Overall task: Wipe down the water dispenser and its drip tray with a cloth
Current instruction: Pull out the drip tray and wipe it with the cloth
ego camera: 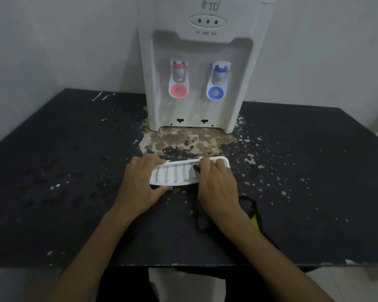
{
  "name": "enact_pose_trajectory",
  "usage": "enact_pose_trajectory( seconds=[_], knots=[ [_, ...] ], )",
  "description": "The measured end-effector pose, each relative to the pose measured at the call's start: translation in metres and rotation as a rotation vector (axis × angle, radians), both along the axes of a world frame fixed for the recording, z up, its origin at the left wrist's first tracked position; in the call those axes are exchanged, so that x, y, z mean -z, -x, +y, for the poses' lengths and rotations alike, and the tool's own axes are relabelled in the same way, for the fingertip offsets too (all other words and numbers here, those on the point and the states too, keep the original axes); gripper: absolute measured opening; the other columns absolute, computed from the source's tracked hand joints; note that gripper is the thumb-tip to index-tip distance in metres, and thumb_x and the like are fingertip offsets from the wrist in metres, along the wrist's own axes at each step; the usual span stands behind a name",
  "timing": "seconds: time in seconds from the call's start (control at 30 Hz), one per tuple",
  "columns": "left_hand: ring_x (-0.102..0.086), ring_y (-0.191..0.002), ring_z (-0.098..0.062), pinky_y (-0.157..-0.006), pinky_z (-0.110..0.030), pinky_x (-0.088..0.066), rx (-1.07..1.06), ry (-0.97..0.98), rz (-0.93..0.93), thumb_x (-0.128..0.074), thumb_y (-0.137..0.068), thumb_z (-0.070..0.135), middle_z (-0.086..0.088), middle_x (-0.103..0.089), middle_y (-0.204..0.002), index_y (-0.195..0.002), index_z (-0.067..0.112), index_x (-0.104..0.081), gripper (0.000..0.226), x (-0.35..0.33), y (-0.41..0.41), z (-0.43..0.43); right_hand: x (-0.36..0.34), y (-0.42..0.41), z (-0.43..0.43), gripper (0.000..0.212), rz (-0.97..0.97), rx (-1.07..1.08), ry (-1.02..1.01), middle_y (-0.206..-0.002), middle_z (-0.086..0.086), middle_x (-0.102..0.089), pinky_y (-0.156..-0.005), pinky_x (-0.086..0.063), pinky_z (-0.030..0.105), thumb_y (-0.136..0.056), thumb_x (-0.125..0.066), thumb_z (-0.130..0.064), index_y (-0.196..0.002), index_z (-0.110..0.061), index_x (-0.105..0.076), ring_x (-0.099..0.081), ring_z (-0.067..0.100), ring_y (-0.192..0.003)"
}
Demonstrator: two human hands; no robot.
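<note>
A white water dispenser (196,68) with a red tap and a blue tap stands at the back of a dark table (64,171). Its white slotted drip tray (175,174) lies detached on the table in front of it. My left hand (140,184) grips the tray's left end, thumb under the near edge. My right hand (216,184) holds a dark cloth (248,205) and presses it onto the tray's right part. The cloth trails back under my wrist, showing a yellow patch.
The tabletop paint has flaked off in a brown patch (183,138) just in front of the dispenser, with chips scattered around. White walls close in at the back and left. The table's near edge runs below my forearms.
</note>
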State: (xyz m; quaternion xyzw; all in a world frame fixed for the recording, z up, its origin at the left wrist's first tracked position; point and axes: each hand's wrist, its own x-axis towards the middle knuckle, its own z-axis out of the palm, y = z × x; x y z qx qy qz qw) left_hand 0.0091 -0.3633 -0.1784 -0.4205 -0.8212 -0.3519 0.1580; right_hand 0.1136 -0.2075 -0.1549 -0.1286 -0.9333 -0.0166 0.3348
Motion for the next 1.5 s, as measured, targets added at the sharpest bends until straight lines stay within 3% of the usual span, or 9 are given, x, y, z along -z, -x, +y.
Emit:
enact_pose_trajectory(
  seconds=[0.13,0.3,0.4,0.6,0.7,0.93,1.1,1.3,1.5],
  knots=[
    [-0.042,-0.09,-0.014,-0.076,-0.031,-0.036,-0.008,0.001,-0.001,-0.088,-0.056,0.023,0.005,-0.053,-0.106,-0.107,0.026,-0.047,0.066,-0.001,0.0,0.0,-0.003,-0.002,-0.001,0.024,-0.058,-0.02,0.01,-0.052,0.003,-0.049,-0.043,-0.028,0.025,-0.059,-0.068,0.002,-0.072,-0.01,-0.052,-0.044,0.019,-0.049],
    [-0.043,-0.09,-0.013,-0.077,-0.032,-0.037,0.002,-0.008,-0.003,-0.087,-0.056,0.024,0.011,-0.05,-0.104,-0.106,0.026,-0.048,0.064,-0.001,0.0,-0.001,-0.001,-0.013,0.019,0.022,-0.152,-0.178,0.401,-0.077,0.0,-0.043,-0.058,-0.037,0.03,-0.074,-0.06,-0.005,-0.087,-0.014,-0.045,-0.041,0.018,-0.07],
    [-0.042,-0.09,-0.013,-0.077,-0.031,-0.036,0.007,-0.016,-0.005,-0.088,-0.055,0.022,0.016,-0.045,-0.103,-0.106,0.026,-0.048,0.064,0.0,0.001,-0.001,0.004,-0.028,0.022,0.023,0.028,-0.213,0.548,-0.086,0.001,-0.052,-0.065,-0.037,0.019,-0.074,-0.063,-0.005,-0.091,-0.014,-0.051,-0.048,0.016,-0.076],
    [-0.041,-0.09,-0.011,-0.077,-0.032,-0.036,0.028,-0.022,-0.015,-0.086,-0.057,0.023,0.014,-0.046,-0.104,-0.106,0.029,-0.046,0.064,0.0,0.002,-0.002,-0.002,-0.017,0.011,0.023,0.236,-0.342,0.378,-0.111,0.013,-0.062,-0.095,-0.045,0.024,-0.082,-0.066,-0.006,-0.104,0.0,-0.067,-0.057,0.02,-0.105],
    [-0.042,-0.09,-0.015,-0.076,-0.034,-0.039,0.031,-0.019,-0.015,-0.08,-0.059,0.03,0.009,-0.05,-0.105,-0.107,0.027,-0.047,0.058,0.0,0.001,-0.003,0.001,-0.002,0.01,0.024,0.118,-0.352,0.28,-0.106,0.014,-0.063,-0.086,-0.048,0.03,-0.088,-0.053,-0.006,-0.105,0.003,-0.068,-0.057,0.028,-0.096],
    [-0.044,-0.09,-0.015,-0.077,-0.037,-0.041,0.012,-0.018,-0.042,-0.082,-0.058,0.031,0.006,-0.053,-0.105,-0.107,0.023,-0.05,0.059,0.002,0.001,-0.002,0.0,-0.013,0.049,0.022,0.093,-0.086,0.276,-0.095,0.017,-0.062,-0.067,-0.05,0.044,-0.074,-0.063,0.013,-0.094,0.006,-0.067,-0.053,0.031,-0.079],
    [-0.044,-0.091,-0.015,-0.078,-0.037,-0.041,0.009,-0.003,-0.04,-0.088,-0.056,0.022,0.006,-0.053,-0.107,-0.107,0.02,-0.052,0.062,0.002,0.002,-0.002,-0.008,-0.015,0.036,0.027,0.146,-0.313,0.25,-0.105,0.013,-0.063,-0.086,-0.042,0.023,-0.078,-0.057,0.008,-0.102,0.001,-0.066,-0.053,0.024,-0.093],
    [-0.044,-0.092,-0.015,-0.078,-0.034,-0.038,-0.004,-0.003,-0.04,-0.087,-0.056,0.023,0.005,-0.053,-0.107,-0.107,0.02,-0.052,0.062,-0.001,-0.001,-0.002,0.004,-0.013,0.042,0.031,0.065,-0.2,0.24,-0.104,0.014,-0.063,-0.072,-0.049,0.037,-0.073,-0.058,0.015,-0.1,0.003,-0.067,-0.053,0.03,-0.081],
    [-0.044,-0.094,-0.01,-0.082,-0.031,-0.036,-0.038,-0.001,-0.093,-0.089,-0.055,0.02,0.009,-0.054,-0.107,-0.107,0.021,-0.053,0.063,-0.001,-0.001,-0.002,-0.005,-0.04,0.072,0.038,0.256,-0.017,0.71,-0.103,0.0,-0.06,-0.082,-0.039,0.006,-0.081,-0.049,0.009,-0.106,-0.016,-0.064,-0.052,0.001,-0.088]
  ],
)
